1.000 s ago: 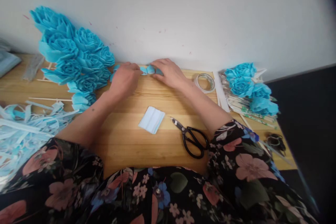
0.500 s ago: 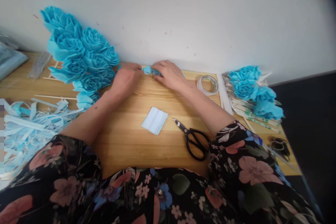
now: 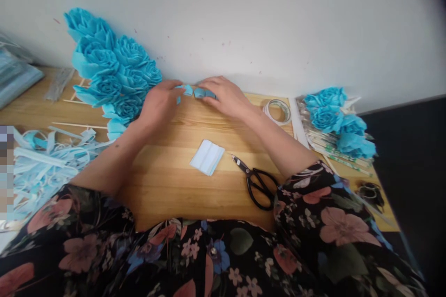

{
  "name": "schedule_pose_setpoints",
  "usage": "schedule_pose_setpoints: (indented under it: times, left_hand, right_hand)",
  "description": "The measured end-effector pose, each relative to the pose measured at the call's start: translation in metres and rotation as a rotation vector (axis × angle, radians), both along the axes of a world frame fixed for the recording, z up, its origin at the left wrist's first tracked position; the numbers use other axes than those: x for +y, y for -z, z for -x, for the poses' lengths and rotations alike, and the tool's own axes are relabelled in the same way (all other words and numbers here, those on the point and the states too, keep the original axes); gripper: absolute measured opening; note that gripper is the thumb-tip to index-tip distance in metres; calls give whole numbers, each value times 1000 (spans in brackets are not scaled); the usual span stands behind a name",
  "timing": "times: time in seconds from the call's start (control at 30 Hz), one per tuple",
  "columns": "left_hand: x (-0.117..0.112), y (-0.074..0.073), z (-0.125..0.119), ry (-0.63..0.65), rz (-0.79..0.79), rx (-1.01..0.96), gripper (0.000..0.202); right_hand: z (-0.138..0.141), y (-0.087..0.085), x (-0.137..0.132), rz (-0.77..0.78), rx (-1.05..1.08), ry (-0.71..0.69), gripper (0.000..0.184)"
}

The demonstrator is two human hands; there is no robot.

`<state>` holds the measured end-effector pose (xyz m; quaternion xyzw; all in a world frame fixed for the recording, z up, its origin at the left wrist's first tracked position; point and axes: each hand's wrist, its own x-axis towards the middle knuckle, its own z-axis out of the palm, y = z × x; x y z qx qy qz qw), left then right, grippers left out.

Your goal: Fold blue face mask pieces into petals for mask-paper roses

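Small curled pieces of blue fabric or paper (image 3: 188, 90) lie in a row at the back of the table, close to the wall. My left hand (image 3: 160, 102) is closed around the left end of that row, and blue bits show beside its fingertips. At the right end, my right hand (image 3: 226, 95) has its fingers and thumb around more of the blue pieces. Nearer to me lies a pale blue pleated square stack (image 3: 207, 158). Black-handled scissors (image 3: 259, 185) rest to its right, blades together and pointing at the stack.
Blue fabric roses (image 3: 101, 58) are heaped at left against the wall. Below them is a pile of pale blue strips (image 3: 52, 167). A tape roll (image 3: 277, 111) lies beyond my right forearm, near more blue roses (image 3: 334, 120) on wrapped stems. The table's right edge borders a dark area.
My left hand has shifted left along the row and its fingers have loosened, showing more blue pieces. My right hand stays at the row's right end. The whole view has shifted slightly.
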<state>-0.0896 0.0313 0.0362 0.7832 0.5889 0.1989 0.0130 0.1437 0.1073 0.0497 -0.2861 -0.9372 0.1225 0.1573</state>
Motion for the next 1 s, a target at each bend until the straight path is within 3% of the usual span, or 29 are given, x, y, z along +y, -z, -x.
schedule_pose_setpoints:
  times: [0.13, 0.23, 0.4, 0.57, 0.77, 1.0]
  left_hand:
    - [-21, -17, 17, -23, -37, -77, 45]
    - [-35, -20, 25, -37, -16, -44, 43]
    - [-44, -15, 15, -33, 60, 61, 43]
    - [-66, -22, -13, 80, 111, 83, 47]
    - [-102, -28, -37, 248, 154, -10, 41]
    - [-123, -25, -49, 306, 257, -38, 38]
  right_hand:
    - [-34, -24, -26, -13, 90, 35, 37]
    - [-63, -33, -55, 8, 101, 71, 36]
    - [-101, -30, -111, 60, 120, 174, 32]
    - [-125, -18, -171, 57, 288, 293, 29]
    - [-112, -1, -218, 77, 309, 327, 17]
    - [-68, 0, -211, 3, 96, 242, 25]
